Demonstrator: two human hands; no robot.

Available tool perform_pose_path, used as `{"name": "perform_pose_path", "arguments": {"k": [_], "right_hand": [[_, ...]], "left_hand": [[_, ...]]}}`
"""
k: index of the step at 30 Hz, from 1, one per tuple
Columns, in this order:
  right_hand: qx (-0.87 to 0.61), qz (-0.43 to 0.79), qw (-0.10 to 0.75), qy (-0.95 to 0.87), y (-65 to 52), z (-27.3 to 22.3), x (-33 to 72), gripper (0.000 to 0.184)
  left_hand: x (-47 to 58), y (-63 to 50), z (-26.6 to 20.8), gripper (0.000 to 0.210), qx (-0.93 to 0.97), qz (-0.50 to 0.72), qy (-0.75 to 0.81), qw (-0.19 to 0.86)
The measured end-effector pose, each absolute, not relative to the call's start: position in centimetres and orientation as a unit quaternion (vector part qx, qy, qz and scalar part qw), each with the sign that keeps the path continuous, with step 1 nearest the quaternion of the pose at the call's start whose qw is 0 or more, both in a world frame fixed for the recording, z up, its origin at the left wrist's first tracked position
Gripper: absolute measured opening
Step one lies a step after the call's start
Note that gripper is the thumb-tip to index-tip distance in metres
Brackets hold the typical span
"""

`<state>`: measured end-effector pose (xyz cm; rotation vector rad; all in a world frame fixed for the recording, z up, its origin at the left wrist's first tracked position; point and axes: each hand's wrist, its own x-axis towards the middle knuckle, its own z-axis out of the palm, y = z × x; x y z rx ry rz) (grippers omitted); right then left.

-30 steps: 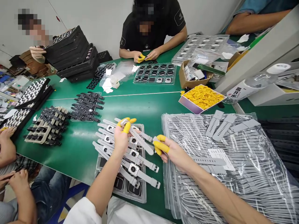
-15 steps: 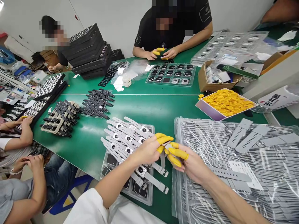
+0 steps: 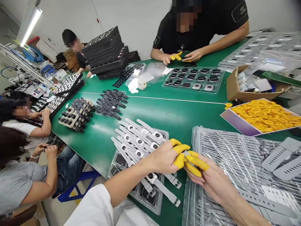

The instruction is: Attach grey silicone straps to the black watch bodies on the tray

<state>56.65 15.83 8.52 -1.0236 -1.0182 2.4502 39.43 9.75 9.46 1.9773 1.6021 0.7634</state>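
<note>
My left hand (image 3: 168, 155) and my right hand (image 3: 204, 171), both in yellow finger cots, meet in front of me with fingertips pinched together. Between them shows a bit of a grey watch strap (image 3: 187, 153), pinched by the right fingers. The left fingers close round a small smartwatch case, mostly hidden by them. Beneath and left of my left forearm lie several smartwatches with grey straps (image 3: 139, 142), backs up, on a clear plastic tray (image 3: 158, 208) of more watch cases.
Right of my hands lies a clear bag of grey straps (image 3: 218, 141), with loose straps (image 3: 285, 158) on top. Behind it stands a box of yellow finger cots (image 3: 265, 113). Black-strapped watches (image 3: 111, 103) lie farther left. A co-worker (image 3: 197, 34) sits opposite; others sit at left.
The view has swung left, so the table's things appear farther right. Both hands stay together; the dark edge of the watch case seen between them before is now covered by fingers.
</note>
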Motion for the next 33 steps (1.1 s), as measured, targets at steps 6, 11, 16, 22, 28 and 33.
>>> {"name": "perform_pose_path", "arguments": {"k": [6,11,16,22,28,33], "right_hand": [[-0.357,0.840,0.124,-0.390,15.9,8.4,56.6,0.047],[-0.363,0.780,0.206,-0.467,15.5,9.0,57.3,0.040],[-0.369,0.609,0.185,-0.677,16.7,8.6,58.2,0.044],[-0.235,0.525,0.084,-0.814,16.8,9.0,57.8,0.042],[-0.249,0.501,0.089,-0.824,17.2,8.6,58.4,0.043],[-0.273,0.484,0.101,-0.825,18.4,8.1,58.6,0.041]], "left_hand": [[38.8,10.0,9.9,0.044,0.746,0.259,0.562,0.246],[38.5,9.8,11.6,0.053,0.739,0.266,0.545,0.293],[36.0,9.0,14.7,0.052,0.754,0.160,0.607,0.193],[30.5,4.2,18.1,0.030,0.769,0.054,0.628,0.106],[24.9,-3.4,19.7,0.034,0.713,0.004,0.658,0.244],[22.5,-6.0,16.2,0.025,0.592,-0.051,0.717,0.366]]}}
